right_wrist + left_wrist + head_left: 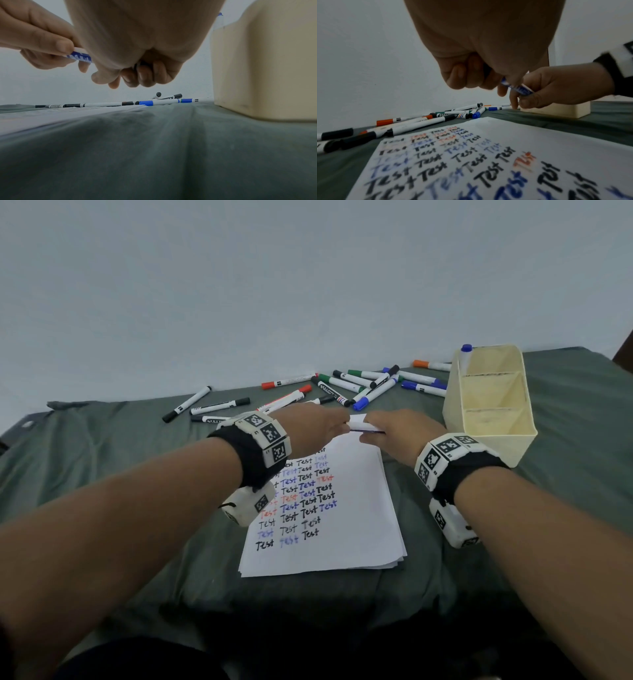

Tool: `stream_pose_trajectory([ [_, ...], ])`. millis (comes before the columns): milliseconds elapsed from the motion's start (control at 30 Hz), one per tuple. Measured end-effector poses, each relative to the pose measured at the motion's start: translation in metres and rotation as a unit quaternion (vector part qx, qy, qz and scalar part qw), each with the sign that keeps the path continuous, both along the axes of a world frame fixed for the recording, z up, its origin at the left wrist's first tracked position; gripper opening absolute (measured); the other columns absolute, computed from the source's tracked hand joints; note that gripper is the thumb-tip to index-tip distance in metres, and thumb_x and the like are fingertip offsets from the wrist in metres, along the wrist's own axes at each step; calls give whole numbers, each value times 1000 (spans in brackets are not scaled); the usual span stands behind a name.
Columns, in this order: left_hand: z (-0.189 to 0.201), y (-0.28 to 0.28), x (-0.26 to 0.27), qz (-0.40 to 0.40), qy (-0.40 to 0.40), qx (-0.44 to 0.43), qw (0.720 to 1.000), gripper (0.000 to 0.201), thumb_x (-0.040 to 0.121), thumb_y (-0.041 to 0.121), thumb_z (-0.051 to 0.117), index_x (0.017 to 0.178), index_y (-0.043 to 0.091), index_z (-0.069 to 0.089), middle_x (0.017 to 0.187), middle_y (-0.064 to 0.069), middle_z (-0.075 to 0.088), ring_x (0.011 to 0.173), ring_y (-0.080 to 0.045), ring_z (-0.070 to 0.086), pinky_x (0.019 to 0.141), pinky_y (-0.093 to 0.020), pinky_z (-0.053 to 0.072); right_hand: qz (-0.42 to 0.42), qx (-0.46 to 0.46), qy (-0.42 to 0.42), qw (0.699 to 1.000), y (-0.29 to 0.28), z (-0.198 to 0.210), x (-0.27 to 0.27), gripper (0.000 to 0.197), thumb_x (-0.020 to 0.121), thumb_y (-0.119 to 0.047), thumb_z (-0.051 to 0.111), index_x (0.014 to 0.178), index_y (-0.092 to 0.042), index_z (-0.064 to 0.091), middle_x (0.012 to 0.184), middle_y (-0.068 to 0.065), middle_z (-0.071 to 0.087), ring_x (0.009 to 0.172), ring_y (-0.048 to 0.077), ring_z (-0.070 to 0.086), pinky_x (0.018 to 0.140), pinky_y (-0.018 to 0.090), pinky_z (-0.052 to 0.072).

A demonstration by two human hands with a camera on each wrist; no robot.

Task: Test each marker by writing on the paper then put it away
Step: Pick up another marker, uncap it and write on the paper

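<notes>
- Above the far end of the paper [322,508], both hands are holding one marker [364,429] between them — it is lying roughly level, clear of the sheet.
- The left hand [310,428] is curling its fingers [458,75] around one end of the marker; which end cannot be told.
- The right hand [402,436] is pinching the white barrel with its blue lettering between thumb and fingers [145,75], the rest of them curled in.
- The paper, a thin stack, is lying in the middle of the green cloth [102,446], its top sheet filled with rows of "Test" in black, blue and red.
- Along the far edge of the cloth, by the wall, loose markers [342,386] are lying scattered and partly crossing — black, red, green, blue and orange caps.
- Toward the far right corner, a cream box [493,436] with three compartments is standing just right of the right hand; one blue-capped marker [466,350] is standing upright in its farthest compartment.
</notes>
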State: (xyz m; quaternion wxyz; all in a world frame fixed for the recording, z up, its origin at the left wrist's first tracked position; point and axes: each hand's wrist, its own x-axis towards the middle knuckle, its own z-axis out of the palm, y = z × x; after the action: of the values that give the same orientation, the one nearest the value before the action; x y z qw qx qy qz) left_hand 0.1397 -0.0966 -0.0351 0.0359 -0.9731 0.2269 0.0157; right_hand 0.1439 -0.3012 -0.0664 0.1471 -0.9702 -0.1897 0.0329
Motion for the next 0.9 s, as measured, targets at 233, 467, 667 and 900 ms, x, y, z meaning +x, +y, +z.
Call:
stream_pose_trajectory([
  [233,-20,44,-2,86,52,-160,982,26,97,57,39,113,38,49,67,8,58,55,-11,54,53,-28,38,13,-27,30,999,1,-5,4,32,101,-48,54,120,-23,61,105,3,63,90,21,54,75,33,40],
  [467,-30,133,-6,218,4,-99,971,11,93,19,61,100,19,52,91,-4,66,80,-24,59,66,-31,41,11,-19,24,999,1,-11,8,28,100,-52,52,113,-29,60,101,-1,60,86,17,54,70,32,37],
  [667,-31,161,-3,197,14,-33,980,22,85,9,71,106,14,74,106,-6,69,101,-23,62,79,-23,37,5,-12,13,1000,0,-15,13,15,99,-54,54,102,-39,50,87,-9,53,73,7,49,62,29,36],
  [900,-39,157,-4,228,12,-46,973,40,88,21,70,127,19,61,119,-4,68,110,-20,59,85,-22,38,-4,-1,5,1000,0,-18,15,17,99,-53,49,97,-36,53,81,-12,54,71,5,52,56,27,34],
])
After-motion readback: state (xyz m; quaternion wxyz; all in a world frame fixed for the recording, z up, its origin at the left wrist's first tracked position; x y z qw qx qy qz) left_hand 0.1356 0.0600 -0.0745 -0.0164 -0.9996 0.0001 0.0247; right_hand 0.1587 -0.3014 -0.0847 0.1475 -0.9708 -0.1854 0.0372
